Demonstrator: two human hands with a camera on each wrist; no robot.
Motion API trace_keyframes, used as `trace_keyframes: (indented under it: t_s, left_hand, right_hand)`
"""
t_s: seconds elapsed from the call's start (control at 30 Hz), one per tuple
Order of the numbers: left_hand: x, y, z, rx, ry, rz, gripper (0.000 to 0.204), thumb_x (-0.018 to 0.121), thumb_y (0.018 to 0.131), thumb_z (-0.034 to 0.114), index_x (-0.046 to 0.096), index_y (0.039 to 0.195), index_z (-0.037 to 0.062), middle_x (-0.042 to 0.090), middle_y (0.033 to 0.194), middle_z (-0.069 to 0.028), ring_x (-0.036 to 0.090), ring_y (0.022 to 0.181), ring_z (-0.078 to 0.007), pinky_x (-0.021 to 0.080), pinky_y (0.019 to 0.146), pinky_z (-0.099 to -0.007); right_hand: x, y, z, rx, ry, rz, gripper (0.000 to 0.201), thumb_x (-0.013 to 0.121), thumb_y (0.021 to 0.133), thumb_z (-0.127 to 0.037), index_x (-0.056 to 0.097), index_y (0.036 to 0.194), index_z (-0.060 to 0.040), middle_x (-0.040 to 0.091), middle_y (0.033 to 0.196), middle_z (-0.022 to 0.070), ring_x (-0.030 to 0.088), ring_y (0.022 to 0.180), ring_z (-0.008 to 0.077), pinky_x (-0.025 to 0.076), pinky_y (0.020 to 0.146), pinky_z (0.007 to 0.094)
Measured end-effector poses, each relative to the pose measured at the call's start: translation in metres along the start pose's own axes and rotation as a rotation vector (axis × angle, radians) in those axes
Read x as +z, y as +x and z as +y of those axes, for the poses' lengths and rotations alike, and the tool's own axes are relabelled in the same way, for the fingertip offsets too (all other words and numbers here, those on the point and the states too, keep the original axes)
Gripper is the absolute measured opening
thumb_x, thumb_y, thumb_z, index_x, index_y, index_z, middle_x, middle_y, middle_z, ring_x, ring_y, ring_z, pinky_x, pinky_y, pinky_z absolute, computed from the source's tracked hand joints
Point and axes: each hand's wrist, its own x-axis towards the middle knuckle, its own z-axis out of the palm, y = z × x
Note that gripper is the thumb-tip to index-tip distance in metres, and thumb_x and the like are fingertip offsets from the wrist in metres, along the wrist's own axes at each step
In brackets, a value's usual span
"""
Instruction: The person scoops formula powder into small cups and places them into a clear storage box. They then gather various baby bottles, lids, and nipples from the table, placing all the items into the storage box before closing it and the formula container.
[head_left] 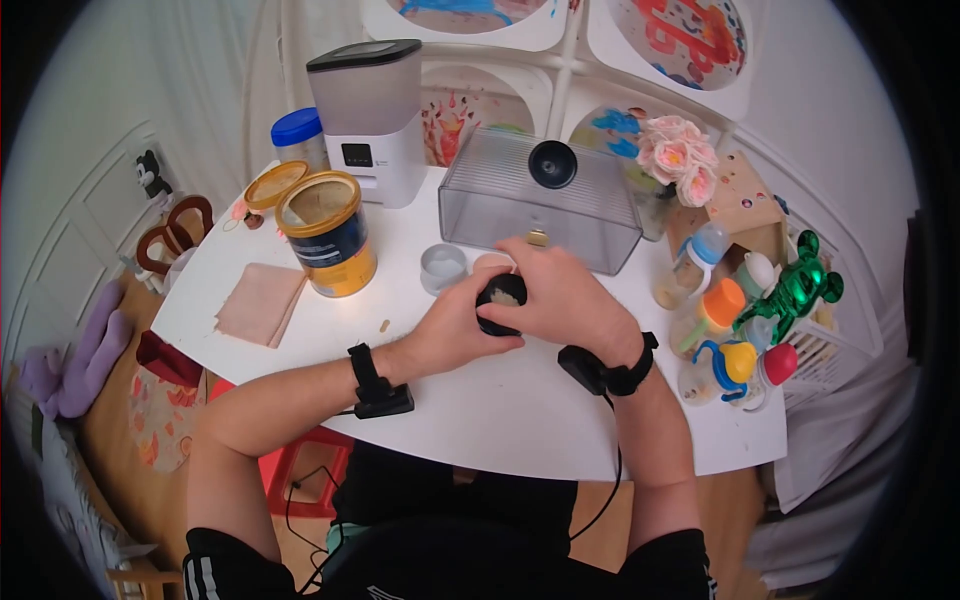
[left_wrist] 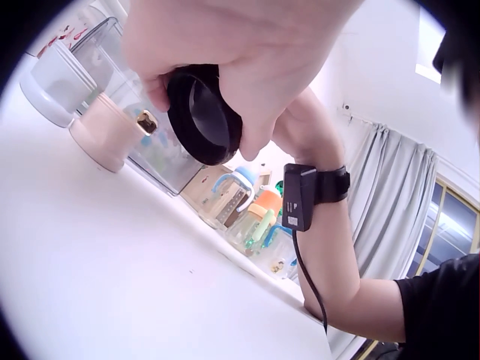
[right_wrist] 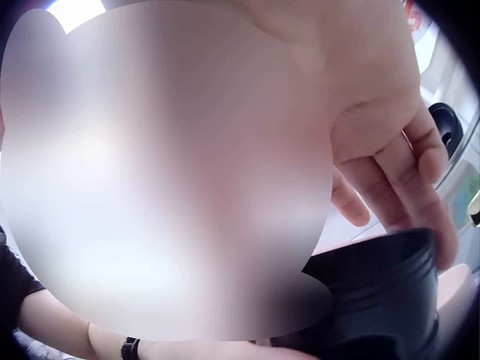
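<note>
Where forearms [head_left: 290,392] [head_left: 655,430] converge, hands [head_left: 450,325] [head_left: 568,295] hold a container [head_left: 503,300].

A white table [head_left: 480,405] stands on wood flooring [head_left: 112,445] near pale panelled walls [head_left: 85,210]. Grey curtains [left_wrist: 382,187] hang beside a yellow-framed window [left_wrist: 451,229].

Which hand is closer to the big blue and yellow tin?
The left. The left hand is to the right of the tin and closer to the person; the right hand is farther right, past the left one.
</note>
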Motion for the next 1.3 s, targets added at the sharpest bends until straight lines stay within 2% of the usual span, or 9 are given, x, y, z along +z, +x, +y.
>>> trace_keyframes:
  t_s: [0.2,0.5,0.67,0.77,0.87,0.93,1.03,1.13,1.3]
  left_hand:
    - [-0.046,-0.027,-0.011,0.055,0.005,0.215,0.088,0.095,0.077,0.007,0.037,0.144,0.0015,0.066,0.129,-0.0186,0.066,0.123,-0.0240,0.054,0.106,-0.0357]
    - [-0.188,-0.052,0.007,0.004,0.195,0.533,0.072,0.093,0.078,0.008,0.052,0.136,0.0000,0.067,0.126,-0.0121,0.064,0.125,-0.0204,0.048,0.114,-0.0356]
    - [-0.245,-0.041,-0.003,-0.178,0.406,0.538,0.069,0.089,0.083,0.010,0.056,0.142,-0.0008,0.068,0.115,-0.0098,0.067,0.095,-0.0132,0.057,0.075,-0.0259]
    - [-0.258,-0.033,-0.010,-0.303,0.334,0.468,0.075,0.092,0.080,0.017,0.057,0.144,-0.0023,0.069,0.128,-0.0150,0.068,0.118,-0.0231,0.055,0.104,-0.0349]
    - [-0.259,-0.022,-0.006,-0.331,0.382,0.425,0.079,0.093,0.079,0.014,0.056,0.147,-0.0021,0.068,0.131,-0.0150,0.067,0.120,-0.0238,0.055,0.104,-0.0349]
    - [-0.260,-0.015,-0.002,-0.286,0.424,0.371,0.077,0.092,0.078,0.012,0.053,0.143,0.0002,0.068,0.123,-0.0131,0.071,0.103,-0.0212,0.062,0.079,-0.0319]
    - [-0.267,-0.007,0.005,-0.422,0.403,0.309,0.072,0.091,0.079,0.011,0.048,0.137,0.0045,0.066,0.114,-0.0124,0.068,0.072,-0.0164,0.051,0.046,-0.0294]
    - [-0.273,0.001,0.001,-0.442,0.402,0.233,0.066,0.088,0.079,0.004,0.044,0.129,0.0066,0.062,0.098,-0.0143,0.061,0.055,-0.0150,0.045,0.036,-0.0291]
    - [-0.265,0.009,0.019,-0.502,0.456,0.170,0.068,0.086,0.082,0.007,0.050,0.141,0.0053,0.064,0.108,-0.0192,0.068,0.063,-0.0201,0.052,0.039,-0.0304]
  right_hand:
    - [-0.001,0.003,-0.001,0.007,-0.078,0.221,0.053,0.073,0.098,-0.038,0.063,0.126,0.0051,0.075,0.096,0.0245,0.071,0.097,0.0458,0.054,0.086,0.0526]
    - [0.004,0.003,0.015,-0.088,-0.361,0.248,0.035,0.073,0.097,-0.034,0.064,0.102,-0.0008,0.072,0.084,0.0176,0.069,0.082,0.0401,0.048,0.081,0.0497]
    - [0.004,0.003,0.022,-0.072,-0.421,0.215,0.031,0.076,0.092,-0.030,0.064,0.097,-0.0020,0.072,0.084,0.0162,0.070,0.080,0.0386,0.049,0.075,0.0483]
    - [0.001,0.002,0.021,-0.050,-0.408,0.195,0.034,0.080,0.089,-0.026,0.063,0.102,0.0000,0.072,0.088,0.0192,0.070,0.085,0.0416,0.052,0.075,0.0497]
    - [0.001,0.001,0.019,-0.060,-0.405,0.209,0.035,0.081,0.087,-0.024,0.062,0.104,0.0008,0.071,0.090,0.0209,0.069,0.086,0.0436,0.053,0.076,0.0507]
    - [0.001,0.000,0.019,-0.075,-0.410,0.229,0.032,0.080,0.088,-0.024,0.062,0.101,-0.0003,0.072,0.087,0.0190,0.070,0.083,0.0418,0.052,0.076,0.0495]
    - [0.002,-0.001,0.020,-0.083,-0.416,0.235,0.028,0.077,0.090,-0.025,0.064,0.097,-0.0022,0.072,0.083,0.0154,0.071,0.079,0.0378,0.050,0.076,0.0472]
    - [-0.002,-0.002,0.016,-0.062,-0.413,0.212,0.028,0.078,0.090,-0.024,0.064,0.099,-0.0015,0.072,0.084,0.0173,0.071,0.082,0.0398,0.051,0.077,0.0483]
    - [-0.003,-0.003,0.015,-0.062,-0.379,0.217,0.030,0.080,0.089,-0.021,0.063,0.101,0.0002,0.072,0.087,0.0205,0.070,0.086,0.0428,0.051,0.077,0.0508]
